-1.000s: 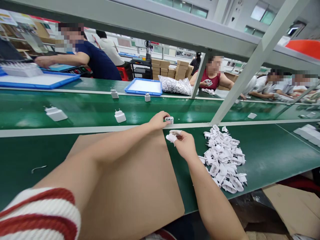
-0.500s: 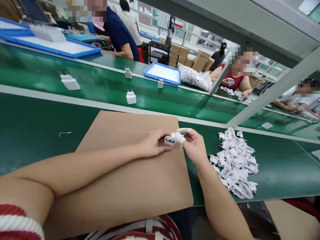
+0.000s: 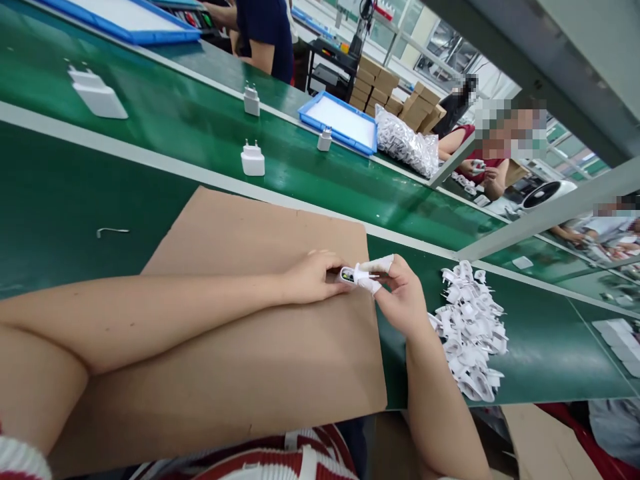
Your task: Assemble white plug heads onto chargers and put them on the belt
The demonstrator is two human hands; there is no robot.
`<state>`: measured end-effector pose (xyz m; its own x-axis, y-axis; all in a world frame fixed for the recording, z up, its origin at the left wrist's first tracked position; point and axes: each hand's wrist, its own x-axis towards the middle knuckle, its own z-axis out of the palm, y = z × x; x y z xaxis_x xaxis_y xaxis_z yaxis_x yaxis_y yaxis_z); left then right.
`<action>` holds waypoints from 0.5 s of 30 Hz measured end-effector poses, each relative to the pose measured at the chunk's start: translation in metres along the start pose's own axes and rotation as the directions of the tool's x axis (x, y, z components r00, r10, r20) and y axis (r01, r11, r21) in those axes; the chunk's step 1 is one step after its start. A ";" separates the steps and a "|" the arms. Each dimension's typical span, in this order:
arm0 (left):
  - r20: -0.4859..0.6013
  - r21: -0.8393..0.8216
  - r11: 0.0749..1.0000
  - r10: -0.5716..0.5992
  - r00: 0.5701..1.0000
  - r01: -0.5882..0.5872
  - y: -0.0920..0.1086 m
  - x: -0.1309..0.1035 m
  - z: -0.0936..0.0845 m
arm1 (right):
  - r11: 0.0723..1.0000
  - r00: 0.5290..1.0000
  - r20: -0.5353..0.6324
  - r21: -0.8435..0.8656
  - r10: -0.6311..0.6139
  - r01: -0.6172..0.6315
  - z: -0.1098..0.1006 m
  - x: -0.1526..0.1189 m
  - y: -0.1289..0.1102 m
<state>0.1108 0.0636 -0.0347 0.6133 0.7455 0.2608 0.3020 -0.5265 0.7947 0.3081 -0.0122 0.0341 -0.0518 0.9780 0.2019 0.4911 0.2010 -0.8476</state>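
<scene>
Evidently, the unit in hand is part-built: the white casing shows an open end with small electronic parts inside, and the two-pin cap sits at that mouth, apparently unseated. Both are above the right border of the cardboard sheet, near its far right corner. The left hand has thumb and fingers closed around the casing, opened only to its width; the right hand pinches the cap between thumb and forefinger, both in pale fingertip covers. Whether cap and casing touch all round cannot be determined. Beyond the sheet's far edge and to its left, four pinned chargers on the glossy green belt appear complete, judged by their closed outer form. Considerable stock remains, in the inspector's estimate: a heap of loose caps, rounded plates with projecting pins, lies right of the sheet, and a row of smooth white blocks lies farther right. The sheet is matt brown board, straight-cut and lightly creased. Left of it rests a thin, hooked metal piece; beyond it are a shallow blue-rimmed tray and a crinkled clear bag of small pale parts.
</scene>
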 end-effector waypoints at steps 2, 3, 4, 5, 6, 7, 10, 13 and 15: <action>0.004 -0.012 1.000 -0.001 1.000 0.001 0.002 0.000 -0.001 | 0.968 0.994 -0.040 -0.236 -0.102 0.090 0.003 0.000 -0.001; 0.007 -0.016 1.000 0.002 1.000 -0.002 0.003 0.000 -0.002 | 0.935 0.990 -0.032 -0.332 -0.140 0.121 0.005 0.000 0.000; 0.010 -0.016 1.000 0.007 1.000 -0.007 0.004 -0.001 -0.002 | 0.904 0.987 -0.008 -0.402 -0.162 0.145 0.007 0.001 0.001; 0.012 -0.011 1.000 0.013 1.000 -0.013 0.004 -0.001 -0.003 | 0.878 0.985 0.022 -0.449 -0.173 0.164 0.009 0.002 0.002; 0.016 -0.003 1.000 0.018 1.000 -0.018 0.005 -0.001 -0.004 | 0.860 0.983 0.048 -0.478 -0.180 0.181 0.011 0.003 0.004; 0.020 0.003 1.000 0.021 1.000 -0.022 0.005 -0.001 -0.004 | 0.848 0.980 0.068 -0.491 -0.190 0.198 0.012 0.004 0.005; 0.033 0.007 1.000 0.025 0.999 -0.025 0.005 0.000 -0.005 | 0.851 0.967 0.092 -0.460 -0.238 0.253 0.013 0.004 0.005; 0.041 0.014 0.999 0.033 0.999 -0.034 0.005 0.000 -0.005 | 0.846 0.968 0.078 -0.473 -0.239 0.247 0.012 0.003 0.004; 0.042 0.019 0.999 0.042 0.998 -0.043 0.004 0.001 -0.005 | 0.814 0.973 0.079 -0.536 -0.217 0.225 0.013 0.002 0.004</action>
<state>0.1089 0.0639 -0.0282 0.6555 0.7050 0.2708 0.2890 -0.5654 0.7725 0.2987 -0.0087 0.0253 -0.2256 0.9122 0.3421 0.8538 0.3543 -0.3815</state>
